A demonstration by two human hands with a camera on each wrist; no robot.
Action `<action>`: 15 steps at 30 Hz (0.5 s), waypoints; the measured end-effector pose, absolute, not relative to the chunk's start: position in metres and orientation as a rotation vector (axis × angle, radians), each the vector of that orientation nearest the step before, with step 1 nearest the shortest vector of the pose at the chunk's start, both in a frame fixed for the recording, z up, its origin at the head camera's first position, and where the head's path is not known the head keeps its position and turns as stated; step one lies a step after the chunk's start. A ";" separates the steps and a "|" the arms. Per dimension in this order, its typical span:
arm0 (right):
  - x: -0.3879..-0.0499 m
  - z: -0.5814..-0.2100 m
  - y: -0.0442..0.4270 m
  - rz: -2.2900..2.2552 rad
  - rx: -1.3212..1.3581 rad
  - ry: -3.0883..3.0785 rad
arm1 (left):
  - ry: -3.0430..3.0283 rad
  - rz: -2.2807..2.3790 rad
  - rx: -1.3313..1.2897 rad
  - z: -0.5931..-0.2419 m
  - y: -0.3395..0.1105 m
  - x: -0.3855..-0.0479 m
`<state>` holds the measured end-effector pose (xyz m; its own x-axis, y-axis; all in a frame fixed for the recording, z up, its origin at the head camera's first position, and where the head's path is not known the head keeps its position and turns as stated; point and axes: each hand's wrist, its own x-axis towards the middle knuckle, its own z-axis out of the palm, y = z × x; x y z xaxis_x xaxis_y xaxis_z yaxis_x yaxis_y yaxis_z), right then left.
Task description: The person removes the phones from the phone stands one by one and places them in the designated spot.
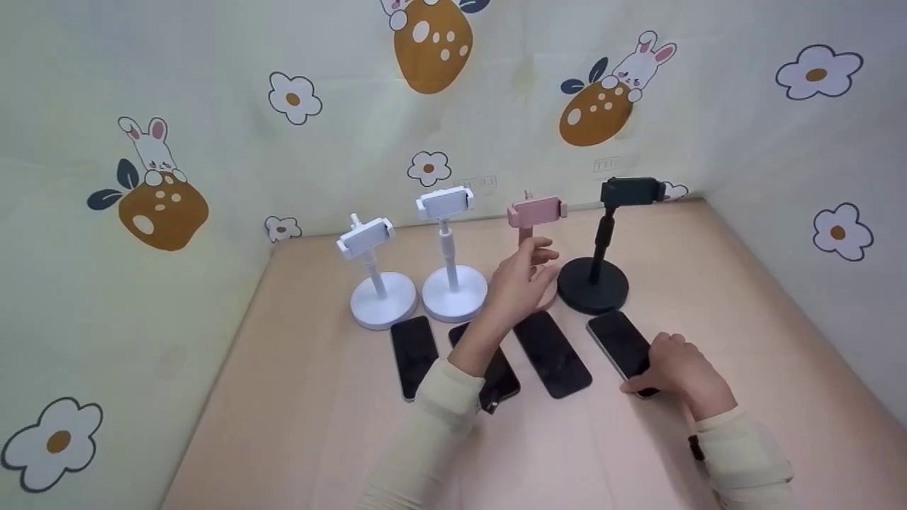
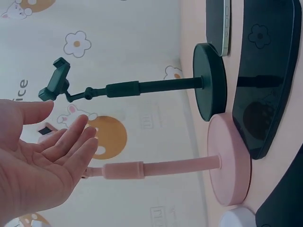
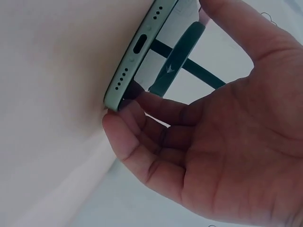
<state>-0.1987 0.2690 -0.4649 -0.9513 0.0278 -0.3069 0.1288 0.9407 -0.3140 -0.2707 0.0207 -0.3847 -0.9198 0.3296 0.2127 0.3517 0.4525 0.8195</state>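
Observation:
My right hand (image 1: 684, 365) holds the lower end of a smartphone (image 1: 618, 338) by its edges, thumb on one side and fingers on the other. The phone lies on the table, screen up, in front of the black phone stand (image 1: 594, 287). Its pale green bottom edge with the charging port (image 3: 140, 44) shows in the right wrist view. My left hand (image 1: 521, 280) hovers in front of the pink phone stand (image 1: 537, 212), hiding part of its post and base. In the left wrist view that hand (image 2: 45, 161) has loosely bent fingers and nothing in it.
Two white phone stands, one farther left (image 1: 384, 301) and one nearer the middle (image 1: 454, 294), stand in the same row. More smartphones lie before the stands: one left (image 1: 414, 350), one partly under my left forearm (image 1: 503, 372), one centre (image 1: 553, 354). A patterned cloth wall (image 1: 354, 142) closes off the back.

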 end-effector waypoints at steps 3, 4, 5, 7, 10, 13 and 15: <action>-0.201 -0.462 0.275 -0.511 0.102 2.808 | -2.656 -1.520 -0.633 -0.381 0.012 -0.268; -0.202 -0.460 0.277 -0.528 0.101 2.815 | -2.663 -1.508 -0.630 -0.380 0.009 -0.267; -0.202 -0.458 0.280 -0.545 0.102 2.822 | -2.673 -1.487 -0.626 -0.379 0.006 -0.266; -0.204 -0.452 0.286 -0.586 0.100 2.855 | -2.680 -1.423 -0.632 -0.377 -0.001 -0.262; -0.207 -0.438 0.294 -0.674 0.092 2.953 | -2.663 -1.325 -0.638 -0.370 -0.013 -0.254; -0.208 -0.418 0.300 -0.821 0.093 3.106 | -2.600 -1.230 -0.652 -0.358 -0.026 -0.244; -0.207 -0.402 0.303 -0.941 0.099 3.207 | -2.547 -1.166 -0.652 -0.347 -0.034 -0.236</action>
